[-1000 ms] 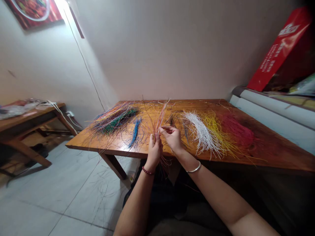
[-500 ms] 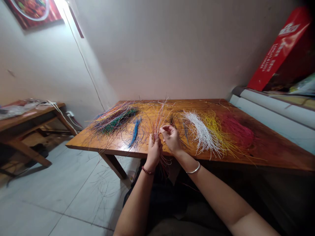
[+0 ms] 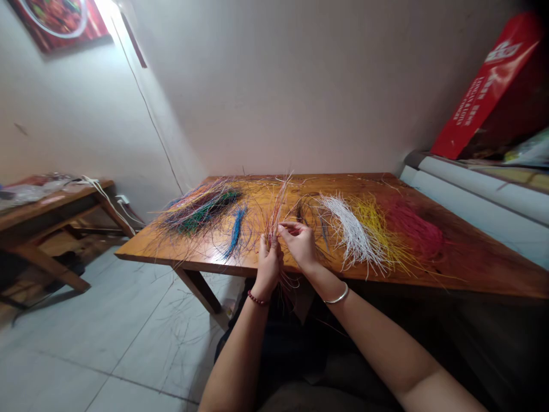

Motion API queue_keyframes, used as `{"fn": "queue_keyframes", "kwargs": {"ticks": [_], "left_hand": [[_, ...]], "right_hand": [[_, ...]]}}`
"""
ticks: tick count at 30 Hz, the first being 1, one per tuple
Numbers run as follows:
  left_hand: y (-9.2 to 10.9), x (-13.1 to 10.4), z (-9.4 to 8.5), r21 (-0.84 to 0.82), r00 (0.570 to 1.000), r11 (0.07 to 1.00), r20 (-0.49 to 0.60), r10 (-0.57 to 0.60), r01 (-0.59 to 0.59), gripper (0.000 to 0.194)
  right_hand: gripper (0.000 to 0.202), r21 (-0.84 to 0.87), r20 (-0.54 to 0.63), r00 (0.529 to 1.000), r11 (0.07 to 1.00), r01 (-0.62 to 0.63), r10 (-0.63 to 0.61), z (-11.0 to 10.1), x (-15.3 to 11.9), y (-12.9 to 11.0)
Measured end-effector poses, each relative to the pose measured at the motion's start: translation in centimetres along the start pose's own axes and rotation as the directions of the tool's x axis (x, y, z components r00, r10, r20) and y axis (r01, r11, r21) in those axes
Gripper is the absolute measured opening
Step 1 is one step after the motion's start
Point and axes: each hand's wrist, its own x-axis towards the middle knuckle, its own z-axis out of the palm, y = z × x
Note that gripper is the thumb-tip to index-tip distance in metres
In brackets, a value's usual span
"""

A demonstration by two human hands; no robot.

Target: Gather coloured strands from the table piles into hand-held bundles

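Many thin strands [image 3: 278, 206]: reddish, orange and pale, upright in my grip above the table's near edge, fanning out at the top; their middle is hidden by my fingers, and the lower ends trail into shadow.
Left hand [image 3: 269, 268]: closed around the strands, thumb up; my palm side is hard to see.
Right hand [image 3: 300, 243]: thumb and forefinger tips pressed together just beside the strands; whether I pinch a single one, I cannot tell.
Bracelets: dark red beads [image 3: 256, 298] on my left wrist, a silver bangle [image 3: 338, 294] on my right.
Blue bundle [image 3: 235, 232]: on the table, left of my hands.
Mixed pile [image 3: 201, 209]: farther left, green showing among other colours, too tangled to separate.
Dark strands [image 3: 299, 210]: behind my right hand, partly covered by it.
White bundle [image 3: 349, 232]: right of my hands, next to the yellow bundle [image 3: 377, 226].
Pink bundle [image 3: 418, 229]: beyond the yellow, blurred.
Wooden table [image 3: 150, 249]: beneath the bundles and pile, its right end fading into dimness.
Red box [image 3: 480, 94]: at far right, its lettering only partly legible.
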Motion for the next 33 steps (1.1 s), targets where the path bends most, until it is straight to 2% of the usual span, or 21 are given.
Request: {"fn": "queue_keyframes", "kwargs": {"ticks": [16,20,25,33], "left_hand": [[-0.1,0.1,-0.1,-0.013,1.0,1.0,-0.014,-0.019,0.019,0.039],[0.0,0.0,0.0,-0.007,0.999,1.0,-0.029,-0.027,0.027,0.04],[0.0,0.0,0.0,-0.011,0.999,0.999,-0.04,-0.034,0.033,0.042],[-0.1,0.1,0.1,-0.005,0.998,0.999,-0.046,-0.035,0.034,0.05]], "right_hand": [[0.027,-0.079,-0.007,0.999,0.996,-0.048,0.048,-0.1,0.6,0.9],[0.024,-0.061,-0.02,0.999,0.997,-0.045,0.043,0.0,0.4,0.6],[0.018,-0.002,-0.001,1.0,1.0,0.017,-0.017,0.1,-0.1,-0.1],[0.022,0.002,0.011,1.0,1.0,-0.012,0.012,0.1,0.0,0.3]]}}
